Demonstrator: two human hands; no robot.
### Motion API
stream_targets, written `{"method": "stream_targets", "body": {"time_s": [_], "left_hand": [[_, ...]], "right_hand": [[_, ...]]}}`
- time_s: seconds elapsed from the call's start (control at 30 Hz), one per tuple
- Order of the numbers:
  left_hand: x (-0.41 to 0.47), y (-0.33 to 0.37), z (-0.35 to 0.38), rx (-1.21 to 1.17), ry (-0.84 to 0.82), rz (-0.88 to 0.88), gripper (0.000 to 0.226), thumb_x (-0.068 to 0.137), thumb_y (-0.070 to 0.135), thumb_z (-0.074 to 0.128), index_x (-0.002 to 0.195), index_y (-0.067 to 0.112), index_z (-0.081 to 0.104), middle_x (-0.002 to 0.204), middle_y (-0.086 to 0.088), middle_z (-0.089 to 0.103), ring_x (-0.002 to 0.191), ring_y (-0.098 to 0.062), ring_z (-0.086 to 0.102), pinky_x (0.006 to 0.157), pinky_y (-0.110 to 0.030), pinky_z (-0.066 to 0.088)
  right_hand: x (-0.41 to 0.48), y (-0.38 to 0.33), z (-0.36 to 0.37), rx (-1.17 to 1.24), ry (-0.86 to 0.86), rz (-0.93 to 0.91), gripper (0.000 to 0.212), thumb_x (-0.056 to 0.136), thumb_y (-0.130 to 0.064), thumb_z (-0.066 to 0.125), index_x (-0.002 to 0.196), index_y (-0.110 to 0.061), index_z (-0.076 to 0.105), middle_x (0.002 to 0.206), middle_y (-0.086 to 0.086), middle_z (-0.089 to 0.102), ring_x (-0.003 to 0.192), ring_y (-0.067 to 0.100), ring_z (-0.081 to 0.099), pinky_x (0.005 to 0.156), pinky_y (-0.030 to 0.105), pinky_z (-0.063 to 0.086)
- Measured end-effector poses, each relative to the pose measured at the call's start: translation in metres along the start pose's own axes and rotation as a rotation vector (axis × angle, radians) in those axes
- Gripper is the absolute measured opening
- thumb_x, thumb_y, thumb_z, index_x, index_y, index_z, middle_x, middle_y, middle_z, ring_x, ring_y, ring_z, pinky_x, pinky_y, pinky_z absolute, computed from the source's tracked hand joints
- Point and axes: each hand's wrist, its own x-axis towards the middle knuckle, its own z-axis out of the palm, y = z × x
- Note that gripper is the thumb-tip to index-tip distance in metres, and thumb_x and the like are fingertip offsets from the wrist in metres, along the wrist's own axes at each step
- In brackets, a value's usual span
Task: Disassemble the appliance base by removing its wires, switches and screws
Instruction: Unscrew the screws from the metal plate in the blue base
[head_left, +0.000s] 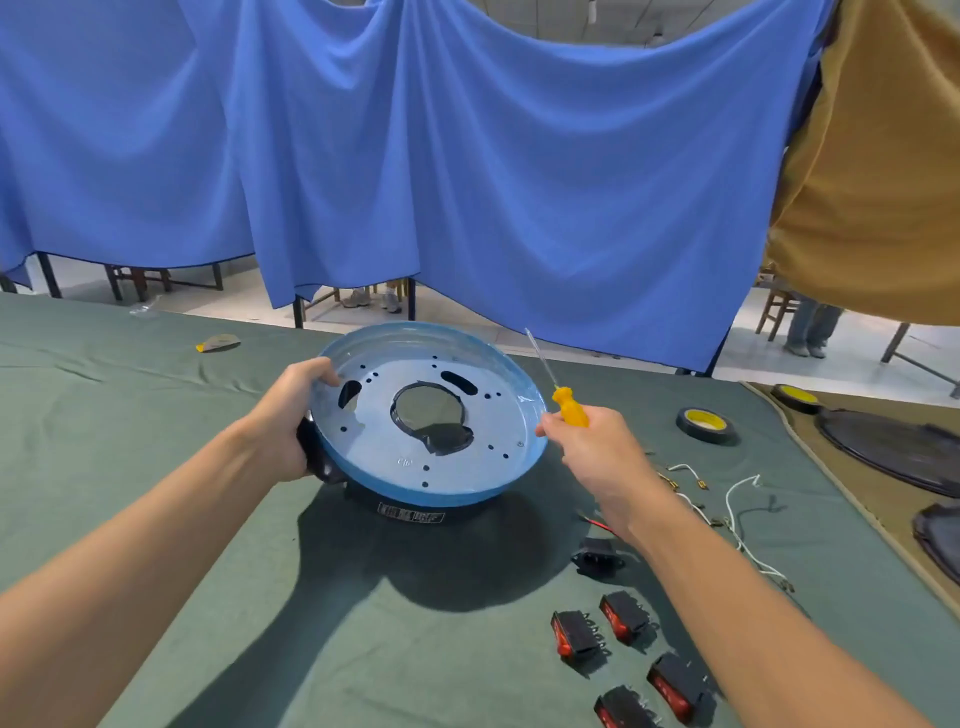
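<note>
Blue curtains (467, 182) hang behind a green-clothed worktop (156, 441). The appliance base (431, 457), blue dish uppermost, tilts above it, label too blurred to read. The left hand (291, 415) grips the base's left rim, fingers (324, 370) curled over it. The right hand (592, 441), by its right rim, clasps a yellow screwdriver (569, 408). Right of the base lie tape (706, 423), white wires (737, 499) and four red switches (623, 618); left of it, open cloth.
</note>
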Motion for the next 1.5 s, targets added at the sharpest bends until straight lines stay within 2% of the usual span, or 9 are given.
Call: {"method": "stream_targets", "body": {"time_s": [0.27, 0.63, 0.77, 0.87, 1.03, 1.1, 1.23, 1.4, 1.5], "left_hand": [[0.024, -0.012, -0.005, 0.096, 0.077, 0.135, 0.036, 0.076, 0.022, 0.052, 0.111, 0.010, 0.056, 0.094, -0.015, 0.058, 0.075, -0.032, 0.058, 0.061, -0.035, 0.050], [0.029, -0.029, -0.018, 0.509, 0.207, 0.276, 0.035, 0.065, 0.036, 0.053, 0.081, 0.005, 0.058, 0.084, -0.013, 0.064, 0.074, -0.030, 0.058, 0.065, -0.035, 0.044], [0.039, -0.018, -0.004, 0.567, 0.181, 0.456, 0.049, 0.086, 0.028, 0.055, 0.133, 0.013, 0.053, 0.129, -0.005, 0.058, 0.105, -0.022, 0.054, 0.083, -0.033, 0.042], [0.045, -0.012, 0.004, 0.658, 0.138, 0.529, 0.058, 0.089, 0.027, 0.056, 0.143, 0.015, 0.042, 0.142, -0.006, 0.049, 0.126, -0.026, 0.047, 0.097, -0.038, 0.044], [0.047, -0.006, 0.007, 0.761, 0.125, 0.531, 0.053, 0.090, 0.029, 0.056, 0.140, 0.017, 0.044, 0.121, -0.006, 0.056, 0.095, -0.017, 0.056, 0.085, -0.036, 0.047], [0.042, -0.004, 0.004, 0.901, 0.167, 0.503, 0.047, 0.090, 0.034, 0.052, 0.134, 0.017, 0.044, 0.107, -0.003, 0.056, 0.082, -0.016, 0.056, 0.077, -0.035, 0.046], [0.022, -0.004, 0.016, 1.535, 0.258, 0.636, 0.043, 0.091, 0.050, 0.044, 0.116, 0.015, 0.047, 0.120, -0.012, 0.048, 0.114, -0.035, 0.043, 0.090, -0.044, 0.037], [-0.005, -0.007, 0.060, 1.613, -0.167, 0.702, 0.064, 0.089, 0.068, 0.042, 0.135, 0.024, 0.045, 0.142, -0.005, 0.044, 0.131, -0.031, 0.037, 0.099, -0.048, 0.038], [-0.013, -0.014, 0.077, 1.654, -0.339, 0.656, 0.081, 0.085, 0.076, 0.041, 0.149, 0.028, 0.028, 0.160, 0.001, 0.018, 0.147, -0.026, 0.013, 0.112, -0.052, 0.027]], "right_hand": [[0.016, -0.004, 0.018, -0.173, 0.067, 0.032, 0.039, 0.089, -0.044, 0.061, 0.060, -0.017, 0.059, 0.071, 0.002, 0.060, 0.068, 0.022, 0.051, 0.062, 0.034, 0.038], [0.030, -0.008, 0.023, -0.440, 0.136, 0.049, 0.035, 0.079, -0.005, 0.061, 0.053, -0.014, 0.040, 0.059, 0.003, 0.044, 0.052, 0.018, 0.033, 0.047, 0.027, 0.025], [0.029, -0.005, 0.022, -0.437, 0.182, 0.096, 0.023, 0.078, -0.015, 0.066, 0.062, -0.011, 0.050, 0.067, 0.007, 0.055, 0.059, 0.023, 0.049, 0.049, 0.029, 0.035], [0.025, -0.004, 0.024, -0.442, 0.148, 0.106, 0.019, 0.071, -0.011, 0.065, 0.061, -0.011, 0.049, 0.069, 0.008, 0.057, 0.059, 0.026, 0.052, 0.050, 0.030, 0.042], [0.021, -0.007, 0.023, -0.433, 0.082, 0.093, 0.007, 0.073, -0.006, 0.064, 0.068, -0.008, 0.058, 0.081, 0.014, 0.067, 0.080, 0.032, 0.069, 0.068, 0.048, 0.060], [0.020, -0.009, 0.019, -0.364, 0.046, 0.105, 0.008, 0.070, -0.002, 0.063, 0.065, -0.005, 0.058, 0.084, 0.018, 0.069, 0.081, 0.033, 0.070, 0.068, 0.050, 0.060], [0.015, -0.015, 0.011, -0.296, -0.091, 0.158, 0.016, 0.068, -0.002, 0.066, 0.062, -0.005, 0.052, 0.075, 0.020, 0.069, 0.076, 0.031, 0.073, 0.076, 0.053, 0.058], [0.004, -0.021, -0.006, -0.083, -0.376, 0.249, 0.022, 0.087, -0.014, 0.068, 0.094, 0.006, 0.065, 0.091, 0.022, 0.073, 0.079, 0.031, 0.074, 0.061, 0.030, 0.059], [0.000, -0.027, -0.021, -0.113, -0.334, 0.190, 0.043, 0.088, -0.044, 0.064, 0.084, -0.002, 0.062, 0.084, 0.019, 0.072, 0.065, 0.025, 0.072, 0.052, 0.027, 0.055]]}}
